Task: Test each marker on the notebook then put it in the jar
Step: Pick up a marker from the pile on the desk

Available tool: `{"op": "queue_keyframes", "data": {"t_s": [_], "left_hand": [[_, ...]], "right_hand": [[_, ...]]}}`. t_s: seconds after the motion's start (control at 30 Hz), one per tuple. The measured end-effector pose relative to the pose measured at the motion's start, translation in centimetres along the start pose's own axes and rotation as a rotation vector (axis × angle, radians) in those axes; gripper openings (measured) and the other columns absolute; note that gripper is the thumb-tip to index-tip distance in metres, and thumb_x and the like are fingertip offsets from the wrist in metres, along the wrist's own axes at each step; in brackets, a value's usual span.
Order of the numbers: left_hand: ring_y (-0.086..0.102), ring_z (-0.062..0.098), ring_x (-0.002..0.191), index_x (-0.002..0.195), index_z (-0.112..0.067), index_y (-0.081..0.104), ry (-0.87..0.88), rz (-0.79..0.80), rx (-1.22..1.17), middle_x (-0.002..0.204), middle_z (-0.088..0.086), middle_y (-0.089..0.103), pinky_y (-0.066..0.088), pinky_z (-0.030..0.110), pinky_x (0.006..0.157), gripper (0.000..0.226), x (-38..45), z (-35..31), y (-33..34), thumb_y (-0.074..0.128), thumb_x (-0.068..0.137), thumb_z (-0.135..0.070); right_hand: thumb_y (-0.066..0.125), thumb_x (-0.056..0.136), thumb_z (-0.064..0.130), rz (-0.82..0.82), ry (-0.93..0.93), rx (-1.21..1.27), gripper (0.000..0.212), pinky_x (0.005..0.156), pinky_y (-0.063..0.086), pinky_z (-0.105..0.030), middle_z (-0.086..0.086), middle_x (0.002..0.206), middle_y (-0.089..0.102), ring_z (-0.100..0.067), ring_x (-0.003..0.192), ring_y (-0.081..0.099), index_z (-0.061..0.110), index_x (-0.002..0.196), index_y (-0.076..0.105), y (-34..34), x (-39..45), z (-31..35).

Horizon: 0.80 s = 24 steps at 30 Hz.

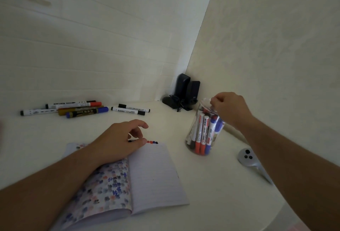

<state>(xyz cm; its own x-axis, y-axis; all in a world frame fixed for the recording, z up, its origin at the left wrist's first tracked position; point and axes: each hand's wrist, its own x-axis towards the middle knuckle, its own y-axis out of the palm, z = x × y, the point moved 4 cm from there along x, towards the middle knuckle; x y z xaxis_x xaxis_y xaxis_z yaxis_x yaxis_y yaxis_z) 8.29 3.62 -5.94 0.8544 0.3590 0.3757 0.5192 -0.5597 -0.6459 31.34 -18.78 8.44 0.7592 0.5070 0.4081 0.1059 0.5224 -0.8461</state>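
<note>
An open notebook (156, 177) lies in front of me, its right page lined with a short row of red and blue test marks (152, 142) at the top. My left hand (119, 142) rests on the top of the left page, fingers loosely bent, holding nothing. A clear jar (193, 135) to the right holds several red, blue and black markers. My right hand (230, 109) hovers over the jar's mouth, fingers curled around the top of a blue marker (219, 124) that is partly inside. Several loose markers (81, 110) lie at the back left.
Two more white markers (130, 110) lie behind the notebook. Dark speakers (185, 90) with a cable stand in the wall corner. A grey controller (246, 155) lies at the right, near the white table's curved edge.
</note>
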Motion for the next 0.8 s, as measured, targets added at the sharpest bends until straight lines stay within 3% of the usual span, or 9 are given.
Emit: {"op": "queue_keyframes", "data": {"t_s": [0.1, 0.2, 0.27, 0.3, 0.43, 0.5, 0.6, 0.7, 0.8], "left_hand": [[0.060, -0.009, 0.100, 0.123, -0.046, 0.060, 0.000, 0.003, 0.002, 0.100, -0.024, 0.068, 0.051, 0.018, 0.089, 0.033, 0.1, 0.1, 0.0, 0.071, 0.093, -0.041], [0.061, -0.007, 0.100, 0.118, -0.044, 0.064, 0.010, 0.010, 0.033, 0.099, -0.024, 0.068, 0.051, 0.018, 0.088, 0.026, 0.2, 0.3, 0.1, 0.070, 0.094, -0.036], [0.061, -0.005, 0.099, 0.113, -0.043, 0.067, 0.010, -0.002, 0.050, 0.098, -0.023, 0.068, 0.051, 0.017, 0.086, 0.022, 0.3, 0.5, 0.2, 0.069, 0.094, -0.032], [0.062, -0.004, 0.098, 0.112, -0.043, 0.068, 0.006, -0.009, 0.060, 0.099, -0.022, 0.068, 0.051, 0.017, 0.085, 0.021, 0.4, 0.6, 0.2, 0.068, 0.094, -0.031], [0.060, 0.000, 0.090, 0.109, -0.043, 0.068, 0.023, -0.014, 0.169, 0.095, -0.020, 0.064, 0.050, 0.020, 0.080, 0.018, 0.8, 0.9, -0.1, 0.066, 0.094, -0.033], [0.056, 0.000, 0.086, 0.108, -0.043, 0.068, 0.059, -0.017, 0.232, 0.090, -0.021, 0.061, 0.047, 0.020, 0.078, 0.016, 0.9, 0.8, -0.1, 0.065, 0.094, -0.037], [0.052, 0.000, 0.084, 0.109, -0.041, 0.069, 0.106, -0.034, 0.288, 0.086, -0.023, 0.057, 0.040, 0.014, 0.077, 0.016, 1.0, 0.3, 0.1, 0.062, 0.095, -0.042], [0.050, 0.001, 0.084, 0.109, -0.040, 0.068, 0.147, -0.047, 0.325, 0.084, -0.022, 0.054, 0.043, 0.020, 0.079, 0.016, 1.0, 0.0, 0.2, 0.061, 0.095, -0.044], [0.047, 0.001, 0.082, 0.108, -0.039, 0.069, 0.155, -0.065, 0.334, 0.080, -0.022, 0.050, 0.040, 0.019, 0.077, 0.016, 1.0, -0.1, 0.1, 0.060, 0.096, -0.044]], "right_hand": [[0.050, 0.105, 0.035, -0.273, -0.146, -0.132, 0.029, 0.084, 0.049, -0.044, 0.001, 0.088, 0.073, -0.026, 0.090, 0.061, 0.021, 0.094, 0.073, -0.1, -1.0, 0.6], [0.054, 0.099, 0.030, -0.475, -0.505, -0.060, 0.025, 0.077, 0.042, -0.040, 0.002, 0.087, 0.070, -0.026, 0.088, 0.057, 0.018, 0.088, 0.073, 0.7, -3.9, 4.6], [0.056, 0.097, 0.027, -0.340, -0.690, 0.037, 0.023, 0.079, 0.046, -0.037, 0.002, 0.092, 0.069, -0.021, 0.088, 0.058, 0.017, 0.094, 0.076, 3.7, -5.0, 7.6], [0.057, 0.097, 0.026, -0.216, -0.693, 0.067, 0.022, 0.083, 0.045, -0.032, 0.003, 0.098, 0.069, -0.018, 0.093, 0.058, 0.017, 0.100, 0.077, 5.7, -5.1, 8.8], [0.061, 0.100, 0.025, 0.101, -0.543, 0.131, 0.025, 0.091, 0.042, -0.025, 0.003, 0.115, 0.067, -0.008, 0.099, 0.054, 0.019, 0.120, 0.075, 14.6, -3.1, 11.6], [0.058, 0.101, 0.024, 0.206, -0.473, 0.139, 0.033, 0.097, 0.045, -0.030, -0.002, 0.127, 0.068, -0.017, 0.107, 0.058, 0.017, 0.132, 0.069, 18.2, -1.3, 12.6], [0.049, 0.105, 0.028, 0.346, -0.382, 0.062, 0.035, 0.092, 0.049, -0.039, -0.004, 0.122, 0.068, -0.028, 0.109, 0.058, 0.022, 0.137, 0.062, 22.2, 1.5, 14.0], [0.047, 0.103, 0.039, 0.396, -0.366, -0.006, 0.018, 0.080, 0.049, -0.040, 0.003, 0.096, 0.062, -0.029, 0.103, 0.057, 0.031, 0.111, 0.061, 24.7, 3.6, 14.7], [0.063, 0.097, 0.046, 0.388, -0.374, -0.040, 0.032, 0.089, 0.052, -0.042, 0.000, 0.110, 0.066, -0.025, 0.105, 0.057, 0.030, 0.125, 0.065, 25.5, 5.0, 14.7]]}}
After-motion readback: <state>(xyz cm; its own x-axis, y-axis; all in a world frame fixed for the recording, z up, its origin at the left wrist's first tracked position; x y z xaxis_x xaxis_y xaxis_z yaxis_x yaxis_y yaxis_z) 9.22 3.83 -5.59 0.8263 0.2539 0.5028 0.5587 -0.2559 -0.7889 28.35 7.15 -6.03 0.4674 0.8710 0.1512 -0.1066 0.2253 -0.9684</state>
